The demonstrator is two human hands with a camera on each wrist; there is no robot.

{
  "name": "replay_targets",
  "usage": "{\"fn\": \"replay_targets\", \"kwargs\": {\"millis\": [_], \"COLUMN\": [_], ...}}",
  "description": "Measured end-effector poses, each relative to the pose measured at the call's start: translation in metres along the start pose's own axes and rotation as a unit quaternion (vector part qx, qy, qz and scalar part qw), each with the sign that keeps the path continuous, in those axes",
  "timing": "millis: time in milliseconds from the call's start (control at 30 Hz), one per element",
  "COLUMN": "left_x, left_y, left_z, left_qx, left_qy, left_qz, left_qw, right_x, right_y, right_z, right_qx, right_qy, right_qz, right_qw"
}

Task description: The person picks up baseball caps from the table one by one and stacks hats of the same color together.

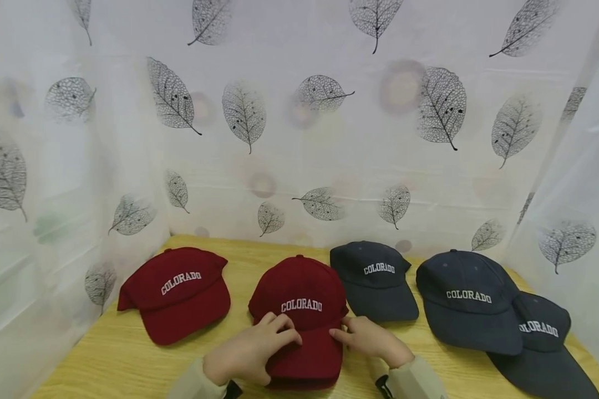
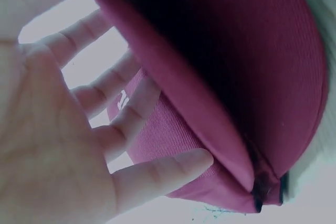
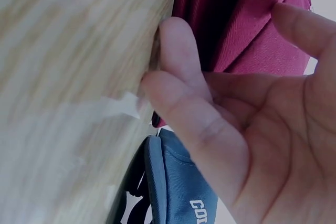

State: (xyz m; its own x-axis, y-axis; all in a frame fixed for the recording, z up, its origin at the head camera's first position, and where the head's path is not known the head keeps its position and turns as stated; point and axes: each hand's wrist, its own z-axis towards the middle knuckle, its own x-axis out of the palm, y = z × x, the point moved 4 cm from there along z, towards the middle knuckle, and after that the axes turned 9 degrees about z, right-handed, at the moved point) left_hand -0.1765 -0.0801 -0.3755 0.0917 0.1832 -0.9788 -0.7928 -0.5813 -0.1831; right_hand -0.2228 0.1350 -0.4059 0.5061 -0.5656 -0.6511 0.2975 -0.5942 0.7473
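Note:
A red baseball cap [image 1: 299,288] marked COLORADO sits in the middle of the table, its brim toward me. A second brim edge shows beneath its upper brim [image 2: 184,87], with a dark gap between them. My left hand [image 1: 259,346] holds the brim's left side, fingers on top and thumb low at the front edge; its remaining fingers are spread beside the crown. At the right side, my right hand [image 1: 369,337] grips the cap where brim meets crown. Its thumb presses the red cloth, while some bent fingers rest by the table; one fingertip is hidden under the cap.
Another red cap [image 1: 182,293] lies to the left. On the right are three dark blue caps: one behind [image 1: 371,280], one farther right [image 1: 461,299], overlapping a third [image 1: 541,343]. A leaf-patterned curtain [image 1: 319,149] encloses the wooden table [image 1: 100,360].

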Motion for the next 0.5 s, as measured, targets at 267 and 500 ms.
{"fn": "replay_targets", "kwargs": {"millis": [267, 500], "left_x": [-0.009, -0.005], "left_y": [0.017, 0.046], "left_z": [-0.008, -0.013], "left_qx": [-0.073, -0.197], "left_qy": [0.009, -0.003], "left_qz": [-0.038, -0.112], "left_qw": [0.9966, 0.9739], "right_x": [0.0, 0.0], "right_y": [0.0, -0.001], "right_z": [0.001, 0.0], "right_qx": [0.0, 0.004], "right_qy": [0.0, 0.0], "right_qz": [0.007, 0.016], "right_qw": [1.0, 1.0]}}
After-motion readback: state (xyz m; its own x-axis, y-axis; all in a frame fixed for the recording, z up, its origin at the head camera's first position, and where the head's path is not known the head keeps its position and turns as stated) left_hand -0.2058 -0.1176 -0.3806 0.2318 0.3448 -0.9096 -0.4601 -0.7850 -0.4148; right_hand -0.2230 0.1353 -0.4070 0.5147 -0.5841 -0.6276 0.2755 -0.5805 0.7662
